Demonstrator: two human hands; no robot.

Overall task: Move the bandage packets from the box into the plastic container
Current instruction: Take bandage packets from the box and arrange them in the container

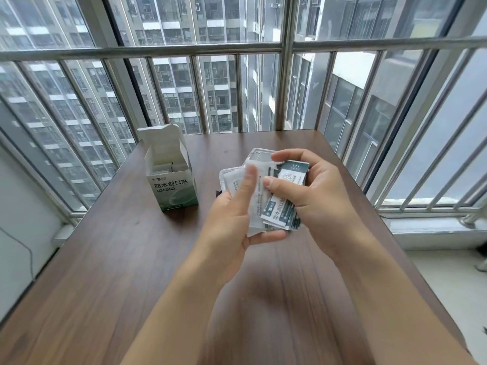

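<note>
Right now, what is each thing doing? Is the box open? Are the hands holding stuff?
box: upright on the table, top flap open, some packets inside.
bandage packets: a bunch held above the table.
plastic container: mostly hidden behind the packets.
left hand: holds white packets.
right hand: grips green packets.
table: bears the box.

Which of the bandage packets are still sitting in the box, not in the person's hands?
The pale packets peeking up inside the open box on the table's left. The green-and-white packets are a fanned bunch held by the left hand and right hand.
</note>
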